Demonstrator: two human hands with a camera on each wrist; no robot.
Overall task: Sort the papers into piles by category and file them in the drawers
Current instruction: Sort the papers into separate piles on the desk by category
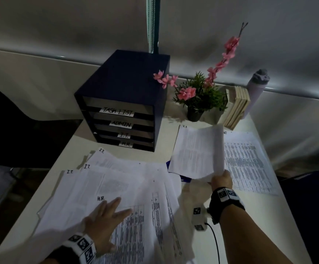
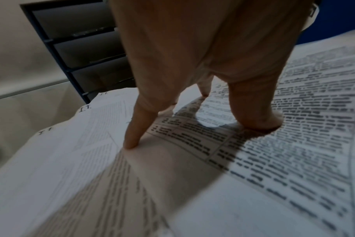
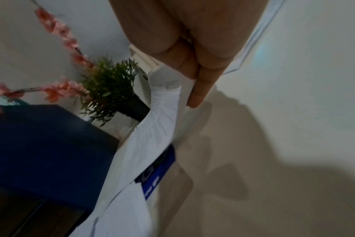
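Observation:
A loose spread of printed papers (image 1: 105, 187) marked I.T. and H.R. covers the near left of the white table (image 1: 198, 206). My left hand (image 1: 107, 212) lies flat on it, straight fingers (image 2: 132, 141) pressing the top sheets (image 2: 253, 144). My right hand (image 1: 220, 180) pinches the near edge of a curling I.T. sheet (image 1: 196, 149), lifted off the table; in the right wrist view the fingers (image 3: 195, 89) grip that sheet (image 3: 162, 115). The dark blue drawer unit (image 1: 124, 96) stands behind, labelled TASK LIST, ADMIN, I.T., H.R.
A tabled sheet (image 1: 250, 162) lies flat at the right. A blue-printed paper (image 3: 160, 173) peeks from under the lifted sheet. A potted plant with pink flowers (image 1: 198, 96), upright books (image 1: 237, 107) and a grey bottle (image 1: 256, 88) stand at the back right.

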